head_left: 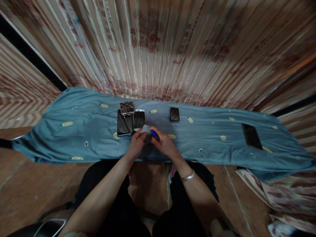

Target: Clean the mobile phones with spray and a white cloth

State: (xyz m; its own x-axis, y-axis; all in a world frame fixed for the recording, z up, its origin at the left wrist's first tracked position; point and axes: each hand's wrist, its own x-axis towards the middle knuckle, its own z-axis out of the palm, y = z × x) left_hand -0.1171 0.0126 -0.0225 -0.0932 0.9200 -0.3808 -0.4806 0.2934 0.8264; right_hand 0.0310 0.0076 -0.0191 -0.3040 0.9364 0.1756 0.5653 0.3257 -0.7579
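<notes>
Knees under blue cloth (81, 131); left hand (135, 148) pinches grey pad (146, 130), right hand (164, 143) grips blue tool (154, 133). Risk: slip scratches nearby phones (130, 122), pad dropped.

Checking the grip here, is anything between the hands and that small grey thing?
Nothing visible: the left hand and right hand both already touch the grey item, with a blue tool at the right fingers.

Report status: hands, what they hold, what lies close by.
Left hand and right hand together grip a small grey item; right also holds a blue pen. Three phones just beyond the fingers, apart.
</notes>
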